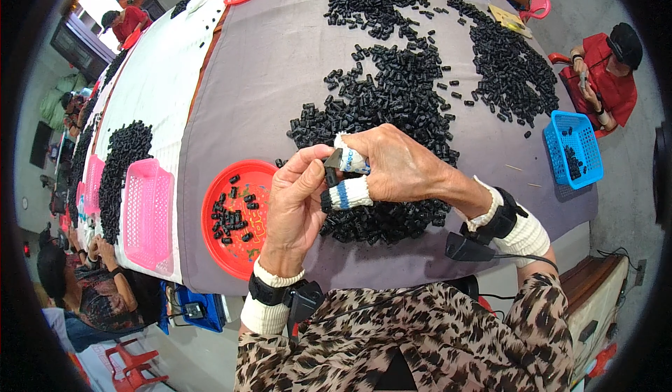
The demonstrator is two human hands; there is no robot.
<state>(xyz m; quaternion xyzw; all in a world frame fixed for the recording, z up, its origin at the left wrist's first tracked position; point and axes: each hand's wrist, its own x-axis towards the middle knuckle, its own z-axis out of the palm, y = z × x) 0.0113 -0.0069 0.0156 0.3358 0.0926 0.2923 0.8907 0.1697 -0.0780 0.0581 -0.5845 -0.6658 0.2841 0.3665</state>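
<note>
My left hand (290, 199) pinches a small black cylindrical part (331, 176) between thumb and fingertips. My right hand (402, 164) meets it from the other side, its fingers closed on a dark, flat, wedge-shaped piece (334, 158) that looks like a small blade and touches or nearly touches the part. White cloth sleeves, one with a blue stripe, cover the right thumb and a finger. Below and beyond my hands spreads a large pile of similar black parts (392, 98). Left of my left hand stands a round red tray (213, 252) holding several black parts.
A grey cloth covers the table (245, 98). Pink baskets (148, 213) stand at the left, a blue basket (577, 147) at the right edge. Two thin sticks (523, 176) lie near it. Other people sit around, one in red (598, 77) at the right. Cables trail from my wrist straps.
</note>
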